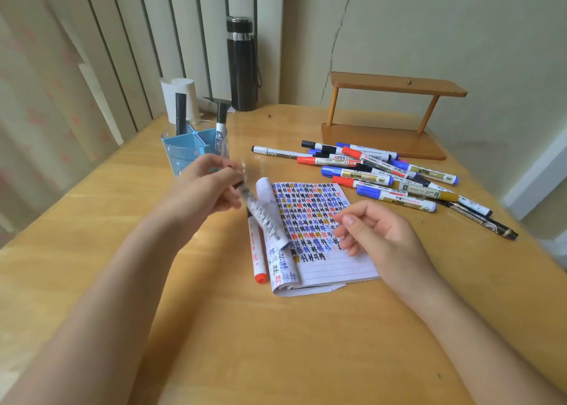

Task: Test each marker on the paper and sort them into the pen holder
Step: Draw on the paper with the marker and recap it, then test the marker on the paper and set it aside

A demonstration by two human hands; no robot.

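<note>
Gripped in the left hand (206, 187), a blurred marker (264, 218) slants over the notebook (337, 268)

Two bare forearms, at 7 and 5 o'clock of the frame, uncovered all the way to its lower edge. Motion-smeared left hand (202, 187), finger detail hard to make out. Sharper right hand (377, 233), with one short, rounded, apparently plain nail at its 9 o'clock edge.

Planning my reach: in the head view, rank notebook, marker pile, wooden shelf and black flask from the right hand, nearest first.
1. notebook, beneath the right hand
2. marker pile, just beyond
3. wooden shelf, back right
4. black flask, far back
</note>
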